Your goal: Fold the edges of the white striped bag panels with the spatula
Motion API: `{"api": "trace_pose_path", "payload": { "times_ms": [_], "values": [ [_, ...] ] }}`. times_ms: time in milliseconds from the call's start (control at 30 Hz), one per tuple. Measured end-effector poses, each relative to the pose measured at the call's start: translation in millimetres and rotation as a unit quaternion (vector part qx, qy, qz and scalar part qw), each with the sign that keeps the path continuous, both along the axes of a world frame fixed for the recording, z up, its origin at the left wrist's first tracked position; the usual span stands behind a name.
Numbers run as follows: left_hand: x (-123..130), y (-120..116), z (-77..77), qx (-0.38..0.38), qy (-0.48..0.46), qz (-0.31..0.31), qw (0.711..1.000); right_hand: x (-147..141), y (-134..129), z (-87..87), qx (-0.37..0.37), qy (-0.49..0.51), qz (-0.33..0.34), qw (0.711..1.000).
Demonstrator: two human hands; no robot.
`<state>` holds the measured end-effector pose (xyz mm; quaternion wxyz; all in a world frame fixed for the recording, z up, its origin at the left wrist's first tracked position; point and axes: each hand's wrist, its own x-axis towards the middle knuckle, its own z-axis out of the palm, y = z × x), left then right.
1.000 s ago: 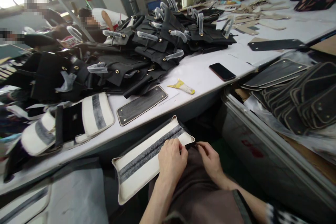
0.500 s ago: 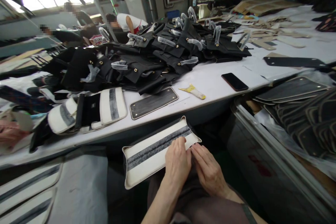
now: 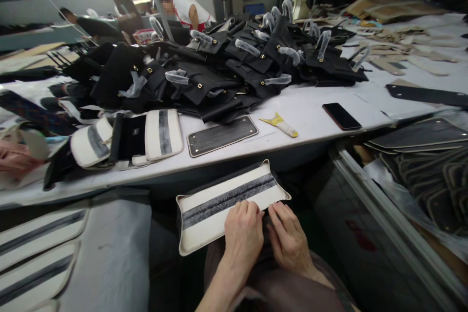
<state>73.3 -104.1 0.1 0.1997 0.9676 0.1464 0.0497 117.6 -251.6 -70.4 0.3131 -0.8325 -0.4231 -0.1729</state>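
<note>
A white panel (image 3: 208, 202) with a grey-black stripe and curled corners lies tilted above my lap, a dark layer showing behind its far edge. Bent over its near edge, the fingers of my left hand (image 3: 244, 231) grip the panel right of its middle. My right hand (image 3: 290, 239) pinches the same edge close to the right corner, fingers pressed together. Both thumbs are mostly hidden. On the white table (image 3: 307, 126) beyond are a black plate (image 3: 223, 136) with small studs, a yellow-and-white tool (image 3: 281, 124) and a phone (image 3: 341, 116).
Black bags (image 3: 204, 75) with wrapped handles are heaped on the table. An opened white-and-black piece (image 3: 164, 134) lies at left. Striped panels (image 3: 40, 239) rest at lower left. A metal-edged bin (image 3: 387, 204) with dark panels stands at right. People bend over at back left.
The camera view has shifted, so the scene sits differently in the frame. My left hand has slid slightly left along the panel's near edge, away from my right hand.
</note>
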Motion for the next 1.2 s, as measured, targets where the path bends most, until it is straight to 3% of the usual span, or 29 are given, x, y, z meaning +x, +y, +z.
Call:
{"api": "trace_pose_path", "payload": {
  "times_ms": [267,433,600,800,967,1067,1200],
  "values": [
    [-3.1,8.3,0.7,-0.088,-0.046,0.043,0.994,-11.2,14.7,2.2,0.009,0.014,0.001,1.000],
    [-24.3,20.9,4.6,-0.027,-0.053,0.012,0.998,-15.3,20.1,5.0,0.001,0.007,-0.008,1.000],
    [-44.8,32.4,-1.2,-0.009,-0.051,0.007,0.999,-21.4,25.5,4.5,-0.012,-0.003,-0.001,1.000],
    [-41.3,32.2,-3.1,0.012,-0.049,0.004,0.999,-30.7,32.9,10.8,-0.010,-0.003,0.018,1.000],
    [-43.9,37.8,-7.4,-0.032,-0.107,0.023,0.993,-37.8,38.4,12.1,-0.017,0.002,0.045,0.999],
    [-57.0,50.0,-8.4,-0.022,-0.130,0.043,0.990,-40.4,41.6,11.4,-0.021,0.000,0.051,0.999],
    [-79.1,64.3,-8.2,0.029,-0.112,0.006,0.993,-43.8,46.1,11.2,-0.022,0.001,0.062,0.998]
  ]
}}
